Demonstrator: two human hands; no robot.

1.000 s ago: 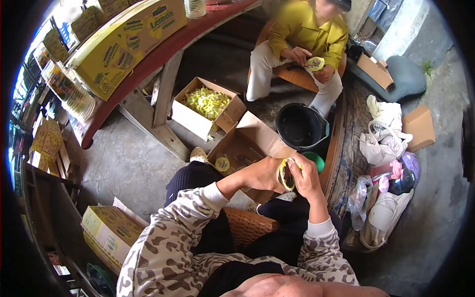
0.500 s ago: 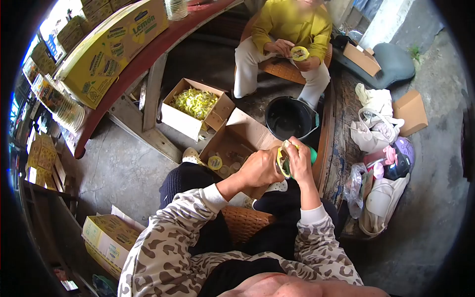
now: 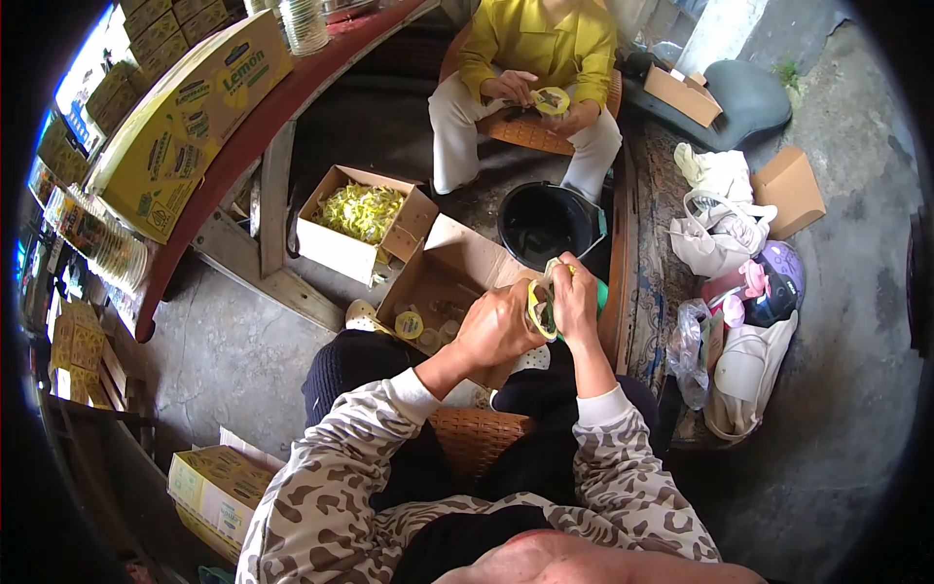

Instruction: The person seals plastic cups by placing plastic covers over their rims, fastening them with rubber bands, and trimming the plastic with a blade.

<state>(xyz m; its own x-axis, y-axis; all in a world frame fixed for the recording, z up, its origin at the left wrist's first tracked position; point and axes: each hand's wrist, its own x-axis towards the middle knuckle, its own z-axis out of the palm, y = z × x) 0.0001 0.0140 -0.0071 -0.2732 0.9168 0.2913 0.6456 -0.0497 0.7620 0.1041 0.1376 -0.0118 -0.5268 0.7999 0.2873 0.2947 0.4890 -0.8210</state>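
Note:
A cup with a yellow-edged film lid (image 3: pixel 540 310) is held in front of my knees, its lid partly loose and tilted toward me. My left hand (image 3: pixel 498 327) is wrapped round the cup from the left. On the other side my right hand (image 3: pixel 574 295) is closed, pinching the lid's edge at the top. The cup's body is mostly hidden by my fingers. Just beyond my hands stands an open cardboard box (image 3: pixel 467 250) with several clear cups and a yellow-lidded cup (image 3: pixel 409 325) inside.
A box of torn yellow strips (image 3: pixel 362 214) and a black bucket (image 3: pixel 547 226) stand ahead. Opposite sits a person in yellow (image 3: pixel 540 44) holding another yellow-rimmed cup (image 3: pixel 552 101). Bags (image 3: pixel 725 234) lie on the right; a lemon carton (image 3: pixel 190 122) rests on the red-edged table.
My view has shifted slightly, so the surroundings sit further left. Both hands stay on the cup, and its lid is turned a little differently. The other person still holds their cup.

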